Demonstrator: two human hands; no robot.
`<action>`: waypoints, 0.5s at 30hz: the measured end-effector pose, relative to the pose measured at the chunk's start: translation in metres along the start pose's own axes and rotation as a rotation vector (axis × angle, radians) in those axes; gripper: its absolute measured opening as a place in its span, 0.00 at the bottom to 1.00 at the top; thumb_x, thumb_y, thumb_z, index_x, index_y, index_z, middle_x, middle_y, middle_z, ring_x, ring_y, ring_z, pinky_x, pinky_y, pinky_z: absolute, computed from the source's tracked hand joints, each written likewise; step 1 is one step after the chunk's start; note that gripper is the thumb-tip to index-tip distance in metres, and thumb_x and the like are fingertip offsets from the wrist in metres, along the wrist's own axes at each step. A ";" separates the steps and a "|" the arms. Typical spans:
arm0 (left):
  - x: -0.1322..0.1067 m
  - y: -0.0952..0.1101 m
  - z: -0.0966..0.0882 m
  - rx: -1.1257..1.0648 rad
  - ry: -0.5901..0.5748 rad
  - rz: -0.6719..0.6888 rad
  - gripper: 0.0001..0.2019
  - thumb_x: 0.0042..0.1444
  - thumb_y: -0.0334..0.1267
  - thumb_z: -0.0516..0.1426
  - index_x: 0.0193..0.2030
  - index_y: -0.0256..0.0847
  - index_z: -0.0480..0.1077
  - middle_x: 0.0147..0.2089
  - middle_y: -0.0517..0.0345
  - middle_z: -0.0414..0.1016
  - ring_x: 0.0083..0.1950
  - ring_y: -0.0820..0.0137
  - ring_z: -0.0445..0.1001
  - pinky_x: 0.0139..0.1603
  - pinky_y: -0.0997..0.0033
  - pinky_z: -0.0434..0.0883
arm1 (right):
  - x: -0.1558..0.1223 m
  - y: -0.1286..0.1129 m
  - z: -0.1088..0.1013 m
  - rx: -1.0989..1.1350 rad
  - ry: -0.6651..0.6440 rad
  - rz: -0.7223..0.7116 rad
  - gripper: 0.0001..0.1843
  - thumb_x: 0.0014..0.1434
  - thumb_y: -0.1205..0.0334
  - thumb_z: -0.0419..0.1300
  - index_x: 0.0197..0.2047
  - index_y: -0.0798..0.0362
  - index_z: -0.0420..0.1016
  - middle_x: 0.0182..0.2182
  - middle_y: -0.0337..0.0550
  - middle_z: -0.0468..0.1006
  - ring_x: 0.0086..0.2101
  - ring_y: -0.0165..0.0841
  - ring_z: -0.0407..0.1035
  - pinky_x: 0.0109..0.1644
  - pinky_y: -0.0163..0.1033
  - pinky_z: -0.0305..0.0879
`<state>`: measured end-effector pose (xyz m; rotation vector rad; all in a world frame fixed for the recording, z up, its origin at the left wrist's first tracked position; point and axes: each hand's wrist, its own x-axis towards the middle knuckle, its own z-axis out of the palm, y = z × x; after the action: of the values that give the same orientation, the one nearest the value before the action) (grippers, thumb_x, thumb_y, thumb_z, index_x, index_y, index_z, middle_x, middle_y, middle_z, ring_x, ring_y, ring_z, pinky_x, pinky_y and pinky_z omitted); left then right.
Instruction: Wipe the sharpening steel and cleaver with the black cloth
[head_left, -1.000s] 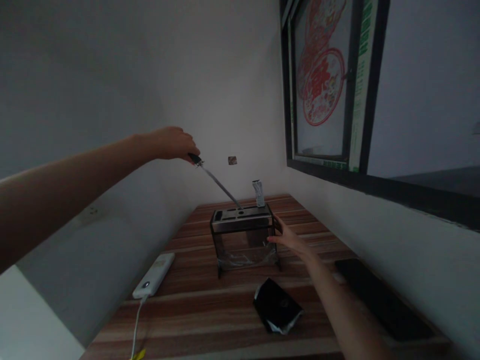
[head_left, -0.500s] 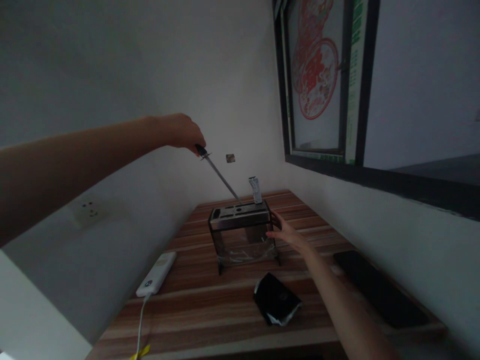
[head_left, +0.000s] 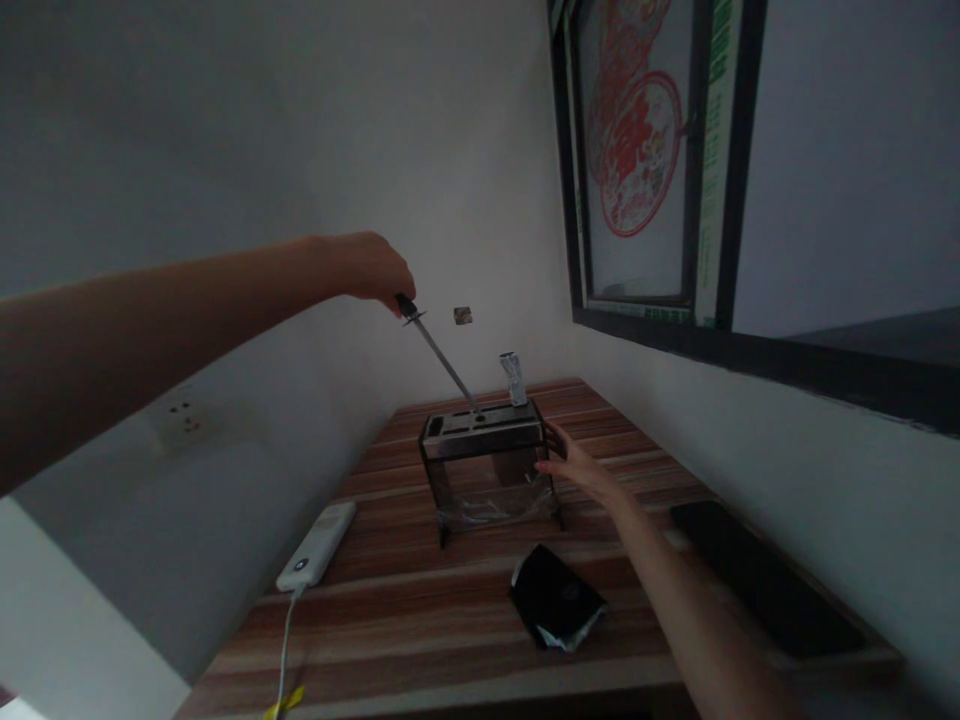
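My left hand (head_left: 367,268) is raised above the table, closed round the black handle of a long thin steel rod (head_left: 441,358). The rod slants down and its tip rests at a hole in the metal top of a knife block (head_left: 482,428) with clear sides. My right hand (head_left: 576,466) lies open against the block's right side, fingers spread. A silver handle (head_left: 514,378) sticks up from the block's far right corner.
The striped wooden table (head_left: 420,620) stands in a corner between two white walls. A white power bank (head_left: 316,544) with a cable lies at the left, a black pouch (head_left: 556,606) in front, a dark flat slab (head_left: 765,578) at the right. A window (head_left: 652,160) is above right.
My left hand has shifted slightly right and up with the rod, whose tip stays at the block's top. My right hand stays at the block's side.
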<state>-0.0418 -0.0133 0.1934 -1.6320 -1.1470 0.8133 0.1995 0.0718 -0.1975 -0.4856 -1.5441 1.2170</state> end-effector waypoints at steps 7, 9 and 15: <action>-0.001 0.005 -0.005 0.051 0.002 0.023 0.17 0.61 0.50 0.56 0.45 0.37 0.75 0.37 0.57 0.77 0.40 0.71 0.72 0.41 0.71 0.59 | 0.001 0.001 0.000 0.016 -0.001 0.002 0.46 0.39 0.61 0.75 0.61 0.40 0.63 0.60 0.44 0.68 0.60 0.42 0.60 0.68 0.54 0.50; 0.000 0.006 -0.006 0.058 0.006 0.025 0.16 0.60 0.50 0.57 0.44 0.38 0.75 0.38 0.56 0.77 0.39 0.70 0.72 0.40 0.70 0.59 | 0.001 0.001 0.001 0.014 -0.002 -0.001 0.46 0.39 0.60 0.75 0.61 0.41 0.63 0.59 0.44 0.68 0.60 0.42 0.60 0.68 0.54 0.51; 0.006 0.008 -0.013 0.051 0.029 0.026 0.16 0.60 0.49 0.58 0.42 0.38 0.75 0.35 0.58 0.76 0.39 0.70 0.72 0.44 0.69 0.60 | 0.002 0.009 0.000 -0.002 0.015 -0.028 0.46 0.39 0.58 0.75 0.61 0.41 0.63 0.60 0.46 0.67 0.59 0.43 0.62 0.66 0.54 0.54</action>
<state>-0.0262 -0.0130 0.1904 -1.6147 -1.0784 0.8265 0.1962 0.0773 -0.2041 -0.4719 -1.5344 1.1878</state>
